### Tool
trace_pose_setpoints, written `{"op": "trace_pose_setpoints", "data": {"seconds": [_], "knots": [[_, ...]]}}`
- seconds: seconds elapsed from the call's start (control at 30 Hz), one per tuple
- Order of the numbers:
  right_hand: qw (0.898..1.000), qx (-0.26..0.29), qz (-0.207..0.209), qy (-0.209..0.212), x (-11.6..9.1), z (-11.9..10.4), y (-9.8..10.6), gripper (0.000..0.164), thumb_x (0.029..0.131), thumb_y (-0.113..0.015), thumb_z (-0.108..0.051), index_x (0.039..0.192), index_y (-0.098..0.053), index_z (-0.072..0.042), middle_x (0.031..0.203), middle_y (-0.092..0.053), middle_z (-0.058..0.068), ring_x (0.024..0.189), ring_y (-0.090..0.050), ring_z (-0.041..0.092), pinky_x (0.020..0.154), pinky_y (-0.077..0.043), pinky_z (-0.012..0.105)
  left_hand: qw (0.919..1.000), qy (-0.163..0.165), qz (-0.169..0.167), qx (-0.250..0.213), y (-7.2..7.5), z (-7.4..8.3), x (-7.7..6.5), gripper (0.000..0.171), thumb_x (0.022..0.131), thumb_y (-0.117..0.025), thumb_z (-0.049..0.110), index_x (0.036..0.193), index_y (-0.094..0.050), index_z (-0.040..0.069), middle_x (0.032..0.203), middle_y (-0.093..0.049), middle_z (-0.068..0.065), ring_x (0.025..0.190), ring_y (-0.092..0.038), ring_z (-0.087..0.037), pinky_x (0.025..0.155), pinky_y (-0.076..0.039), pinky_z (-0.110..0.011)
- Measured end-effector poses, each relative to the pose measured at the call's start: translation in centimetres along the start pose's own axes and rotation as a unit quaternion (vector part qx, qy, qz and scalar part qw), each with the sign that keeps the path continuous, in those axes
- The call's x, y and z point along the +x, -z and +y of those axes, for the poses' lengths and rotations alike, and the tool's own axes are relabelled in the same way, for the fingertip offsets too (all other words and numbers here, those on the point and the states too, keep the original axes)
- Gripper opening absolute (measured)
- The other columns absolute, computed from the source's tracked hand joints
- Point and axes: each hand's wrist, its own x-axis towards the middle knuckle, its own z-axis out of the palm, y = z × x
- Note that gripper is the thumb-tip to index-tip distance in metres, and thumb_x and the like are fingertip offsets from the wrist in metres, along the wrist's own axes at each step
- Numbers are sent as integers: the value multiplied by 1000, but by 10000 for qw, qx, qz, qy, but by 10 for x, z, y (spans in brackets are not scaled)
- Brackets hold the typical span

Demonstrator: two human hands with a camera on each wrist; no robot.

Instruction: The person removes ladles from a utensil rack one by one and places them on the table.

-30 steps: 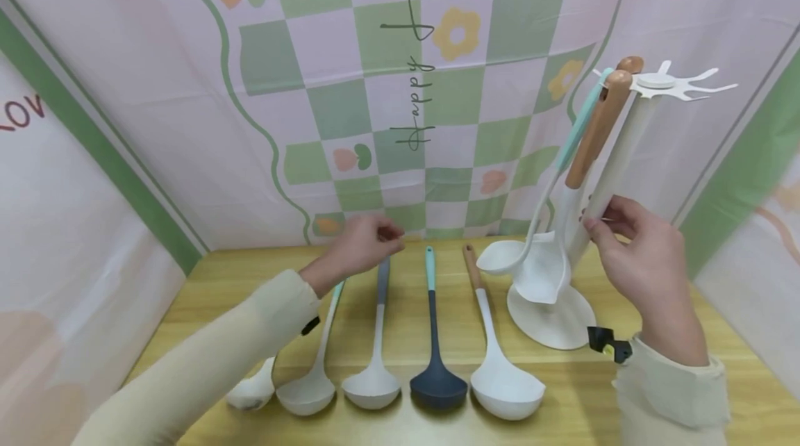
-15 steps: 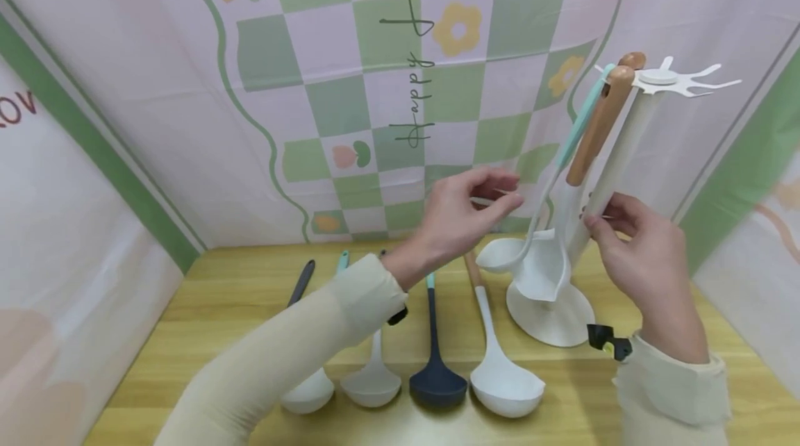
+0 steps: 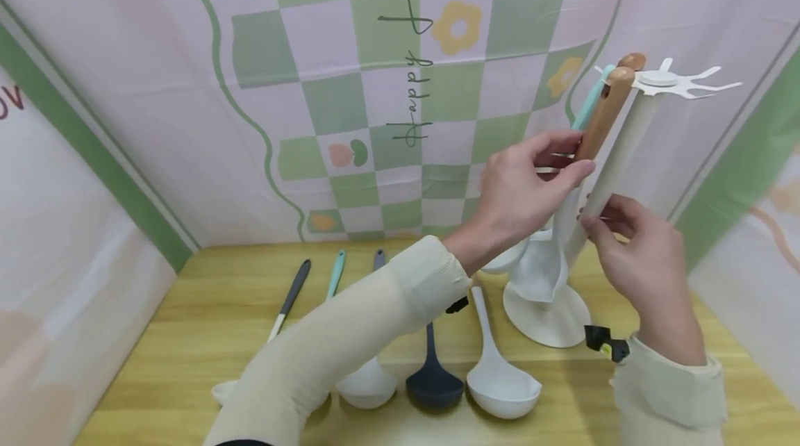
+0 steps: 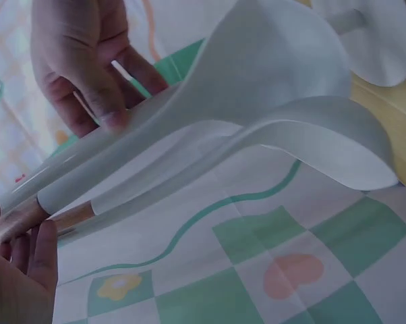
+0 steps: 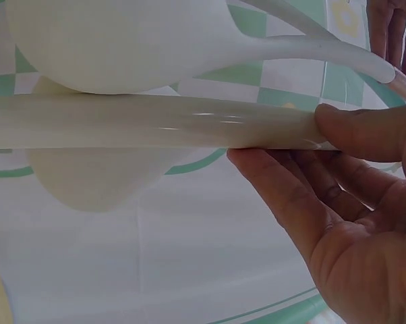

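Note:
My left hand (image 3: 521, 178) pinches the brown wood-look handle of a white ladle (image 3: 605, 116) that hangs on a white utensil rack (image 3: 632, 130). Thumb and fingers lie on either side of that handle in the left wrist view. Lower down, my right hand (image 3: 650, 258) holds the rack's pole (image 5: 156, 125) between thumb and fingers. Beside the gripped ladle hangs one with a turquoise handle (image 3: 586, 107), its bowl partly hidden by my left arm. Another brown handle (image 3: 632, 61) shows behind at the top.
On the wooden table (image 3: 187, 321) lie several ladles in a row, among them a dark one (image 3: 434, 387) and a white one (image 3: 503, 390). My left sleeve covers parts of them. The rack's round base (image 3: 550, 324) stands at right; a patterned cloth (image 3: 387, 98) hangs behind.
My left hand has moved right and up from above the row of ladles to the brown handle on the rack, and now grips it. The right hand has stayed on the pole.

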Motion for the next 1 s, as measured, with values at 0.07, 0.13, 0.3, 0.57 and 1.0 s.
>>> {"op": "trace_pose_setpoints", "data": {"seconds": [0.07, 0.13, 0.3, 0.57, 1.0], "knots": [[10000, 21, 33, 61, -1, -1, 0, 45, 106, -60, -35, 140, -65, -5, 125, -74, 23, 92, -52, -23, 64, -43, 1, 9999, 62, 99, 27, -2, 1, 2, 37, 100, -74, 21, 137, -69, 16, 122, -78, 3, 97, -70, 10, 80, -55, -4], [9999, 50, 51, 92, -1, -1, -1, 44, 106, -60, -34, 139, -65, -5, 124, -74, 24, 90, -49, -27, 64, -43, 1, 9998, 102, 166, 44, -3, 1, 4, 39, 99, -76, 21, 137, -69, 17, 120, -79, 4, 94, -69, 11, 77, -56, -4], [10000, 56, 37, 71, -1, 1, 0, 45, 106, -59, -36, 139, -65, -6, 125, -74, 23, 88, -40, -31, 64, -44, 1, 9995, 85, 195, 235, -4, 2, 6, 39, 97, -79, 21, 135, -70, 17, 118, -79, 6, 92, -67, 11, 73, -56, -5], [10000, 35, 2, 63, -1, 1, 0, 46, 106, -59, -37, 141, -64, -6, 127, -73, 22, 93, -49, -23, 64, -44, 1, 9987, 64, 200, 459, -3, 5, 8, 36, 97, -78, 21, 133, -72, 17, 115, -79, 6, 90, -67, 11, 71, -55, -4], [10000, 5, -9, 97, 0, -2, -1, 46, 107, -58, -31, 143, -62, -3, 128, -72, 27, 122, -66, 48, 63, -42, 0, 9985, -120, 287, 445, 0, 9, 10, 34, 98, -76, 17, 131, -72, 13, 113, -79, 3, 88, -67, 9, 72, -55, -4]]}}
